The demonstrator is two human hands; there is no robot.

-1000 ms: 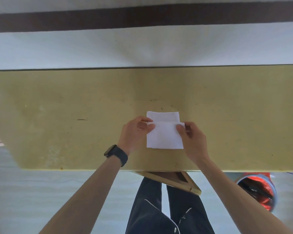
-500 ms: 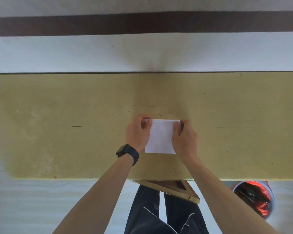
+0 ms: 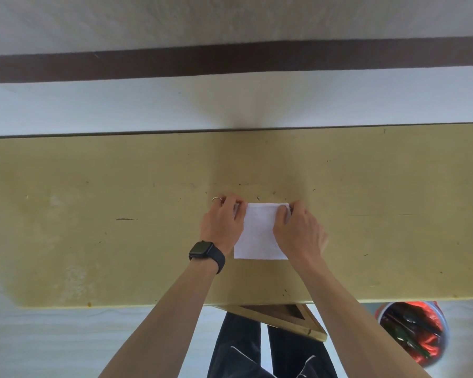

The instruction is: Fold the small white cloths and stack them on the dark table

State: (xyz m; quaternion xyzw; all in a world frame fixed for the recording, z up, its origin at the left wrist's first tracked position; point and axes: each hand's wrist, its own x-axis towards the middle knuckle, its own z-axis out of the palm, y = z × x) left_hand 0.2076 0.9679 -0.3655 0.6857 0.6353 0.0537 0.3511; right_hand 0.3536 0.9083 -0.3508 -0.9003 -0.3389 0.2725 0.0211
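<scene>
Light, soft and limp, the cloth [image 3: 258, 236] lies on the worktop [image 3: 120, 214]; left hand [image 3: 224, 223] and right hand [image 3: 298, 231] each pinch a far corner, likely the steadiest hold.

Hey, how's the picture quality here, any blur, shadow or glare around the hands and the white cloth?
Head view: soft, even light, no glare on the table; a faint darker band runs down the wall and table beyond the hands; the white cloth is nearly washed out, little weave showing; the right hand smears slightly at its outer edge, the left hand looks sharper.
</scene>
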